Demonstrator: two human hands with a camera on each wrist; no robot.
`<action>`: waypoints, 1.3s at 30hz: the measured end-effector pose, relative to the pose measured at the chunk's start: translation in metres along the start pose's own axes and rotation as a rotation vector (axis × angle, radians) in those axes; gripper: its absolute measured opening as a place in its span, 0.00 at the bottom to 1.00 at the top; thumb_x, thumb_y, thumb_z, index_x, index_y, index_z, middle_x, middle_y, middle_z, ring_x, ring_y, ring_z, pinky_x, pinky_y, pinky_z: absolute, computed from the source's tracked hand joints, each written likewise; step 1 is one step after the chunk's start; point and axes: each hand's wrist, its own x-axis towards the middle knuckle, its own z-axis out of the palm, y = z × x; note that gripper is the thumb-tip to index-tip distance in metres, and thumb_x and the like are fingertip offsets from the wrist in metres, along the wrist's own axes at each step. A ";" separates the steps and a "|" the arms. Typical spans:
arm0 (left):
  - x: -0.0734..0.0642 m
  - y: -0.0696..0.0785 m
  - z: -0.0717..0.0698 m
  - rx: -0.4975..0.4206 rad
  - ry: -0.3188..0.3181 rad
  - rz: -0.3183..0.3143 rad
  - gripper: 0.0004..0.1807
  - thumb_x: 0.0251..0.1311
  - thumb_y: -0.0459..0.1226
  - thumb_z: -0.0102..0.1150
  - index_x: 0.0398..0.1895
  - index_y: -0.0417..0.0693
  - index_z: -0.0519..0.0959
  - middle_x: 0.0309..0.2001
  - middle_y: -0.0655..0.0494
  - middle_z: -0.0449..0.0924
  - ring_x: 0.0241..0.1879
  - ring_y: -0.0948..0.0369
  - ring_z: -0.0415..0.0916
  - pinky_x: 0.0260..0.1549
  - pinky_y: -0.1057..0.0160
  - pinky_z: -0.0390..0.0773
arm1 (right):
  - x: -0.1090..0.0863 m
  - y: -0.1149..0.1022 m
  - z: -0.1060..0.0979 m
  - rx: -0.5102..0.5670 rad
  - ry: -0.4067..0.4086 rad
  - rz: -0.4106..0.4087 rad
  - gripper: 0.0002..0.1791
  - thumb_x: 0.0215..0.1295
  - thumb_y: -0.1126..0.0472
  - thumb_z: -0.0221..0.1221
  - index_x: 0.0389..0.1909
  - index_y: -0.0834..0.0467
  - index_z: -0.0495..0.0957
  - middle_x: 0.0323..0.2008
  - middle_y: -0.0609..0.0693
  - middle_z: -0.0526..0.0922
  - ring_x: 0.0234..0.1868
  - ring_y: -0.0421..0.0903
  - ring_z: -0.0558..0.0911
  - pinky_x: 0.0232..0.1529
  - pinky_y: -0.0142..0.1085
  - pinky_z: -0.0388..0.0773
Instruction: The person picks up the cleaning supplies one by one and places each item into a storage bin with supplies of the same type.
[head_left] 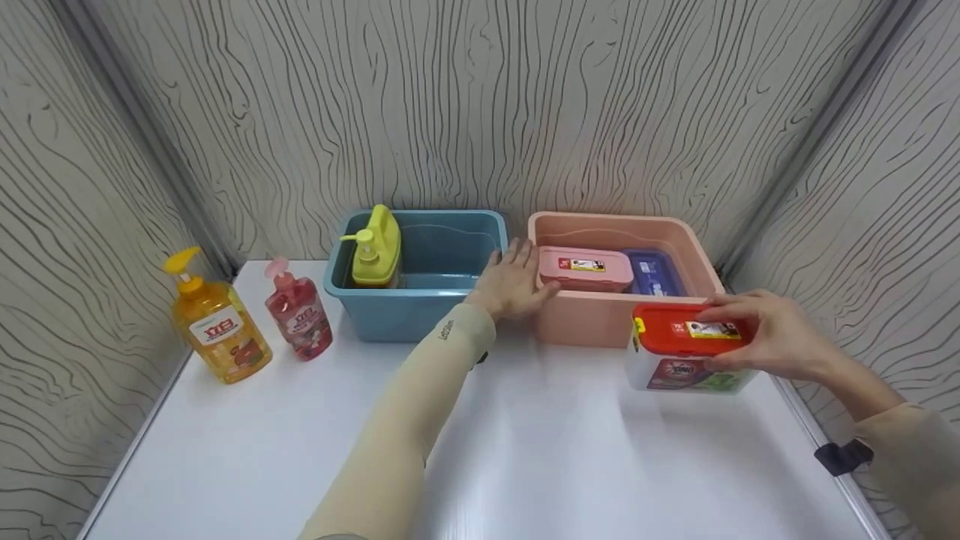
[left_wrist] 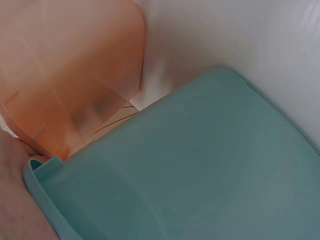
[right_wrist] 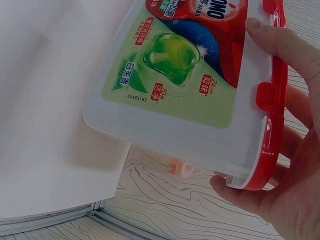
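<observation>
My left hand lies with its fingers straight across the gap between the blue-green bin and the pink bin, touching their neighbouring rims. In the left wrist view only part of this hand shows beside the bin's rim. My right hand grips a white laundry-pod box with a red lid, just in front of the pink bin's right corner. The right wrist view shows the thumb and fingers about the red lid of the box, whose label is green and red.
A yellow pump bottle stands in the blue-green bin. The pink bin holds a pink-lidded box and a dark blue box. Orange and pink-red pump bottles stand at the table's left. Patterned walls enclose the table.
</observation>
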 end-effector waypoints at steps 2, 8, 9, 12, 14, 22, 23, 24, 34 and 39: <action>0.001 0.000 0.000 0.000 0.000 0.001 0.54 0.81 0.70 0.31 0.94 0.42 0.45 0.95 0.47 0.42 0.95 0.47 0.37 0.94 0.40 0.45 | 0.002 -0.003 -0.002 0.010 0.011 0.010 0.34 0.52 0.52 0.87 0.62 0.53 0.92 0.67 0.64 0.86 0.59 0.53 0.75 0.48 0.34 0.81; 0.001 -0.001 0.001 0.004 -0.001 0.006 0.55 0.81 0.72 0.28 0.94 0.43 0.43 0.95 0.47 0.41 0.95 0.47 0.36 0.93 0.40 0.46 | 0.010 -0.011 -0.010 0.022 0.001 0.039 0.35 0.54 0.52 0.86 0.64 0.56 0.90 0.71 0.68 0.83 0.62 0.58 0.74 0.49 0.38 0.81; 0.001 -0.002 0.001 0.004 0.000 0.006 0.55 0.81 0.72 0.28 0.94 0.43 0.43 0.95 0.47 0.41 0.95 0.47 0.36 0.93 0.40 0.46 | 0.011 -0.012 -0.011 0.023 -0.001 0.038 0.35 0.55 0.52 0.86 0.65 0.56 0.90 0.72 0.68 0.82 0.63 0.59 0.74 0.50 0.39 0.81; 0.001 -0.002 0.002 0.001 0.003 0.009 0.54 0.81 0.71 0.28 0.94 0.43 0.43 0.95 0.47 0.41 0.95 0.47 0.36 0.93 0.40 0.46 | 0.015 -0.016 -0.016 0.027 0.001 0.037 0.35 0.55 0.52 0.85 0.65 0.56 0.90 0.73 0.69 0.81 0.64 0.59 0.74 0.51 0.41 0.81; 0.001 -0.002 0.002 0.005 0.003 0.010 0.54 0.81 0.71 0.28 0.94 0.44 0.42 0.95 0.47 0.41 0.95 0.47 0.36 0.93 0.40 0.46 | 0.018 -0.018 -0.018 0.028 0.004 0.037 0.35 0.56 0.52 0.85 0.65 0.56 0.90 0.74 0.69 0.81 0.64 0.59 0.74 0.51 0.41 0.80; 0.002 -0.002 0.003 0.000 -0.001 0.000 0.54 0.80 0.71 0.28 0.94 0.44 0.43 0.95 0.48 0.40 0.95 0.47 0.36 0.94 0.40 0.45 | 0.029 -0.024 -0.028 0.039 -0.003 0.058 0.36 0.58 0.52 0.84 0.68 0.56 0.88 0.77 0.68 0.78 0.66 0.59 0.72 0.53 0.46 0.81; 0.002 -0.002 0.004 0.000 -0.001 -0.001 0.54 0.80 0.71 0.28 0.94 0.44 0.43 0.95 0.48 0.40 0.95 0.47 0.36 0.94 0.40 0.45 | 0.032 -0.025 -0.030 0.039 -0.006 0.062 0.35 0.59 0.52 0.84 0.68 0.56 0.88 0.77 0.68 0.78 0.66 0.60 0.71 0.54 0.46 0.81; 0.002 -0.002 0.004 0.001 0.000 0.000 0.54 0.80 0.71 0.28 0.94 0.44 0.43 0.95 0.48 0.40 0.95 0.47 0.36 0.94 0.40 0.45 | 0.034 -0.026 -0.031 0.041 -0.009 0.064 0.35 0.60 0.53 0.83 0.68 0.56 0.88 0.77 0.69 0.77 0.67 0.60 0.70 0.55 0.48 0.80; 0.002 -0.004 0.003 0.019 -0.007 0.004 0.54 0.80 0.72 0.26 0.94 0.44 0.42 0.95 0.48 0.40 0.95 0.47 0.36 0.94 0.39 0.45 | 0.059 -0.031 -0.037 0.076 -0.018 0.131 0.36 0.65 0.53 0.81 0.72 0.59 0.84 0.80 0.69 0.72 0.74 0.68 0.66 0.63 0.65 0.78; 0.001 -0.002 0.001 0.025 -0.009 0.003 0.56 0.79 0.74 0.23 0.94 0.45 0.42 0.95 0.49 0.40 0.95 0.48 0.35 0.94 0.40 0.45 | 0.071 -0.036 -0.039 0.083 -0.028 0.149 0.36 0.66 0.52 0.80 0.72 0.59 0.84 0.81 0.69 0.71 0.75 0.69 0.65 0.68 0.72 0.75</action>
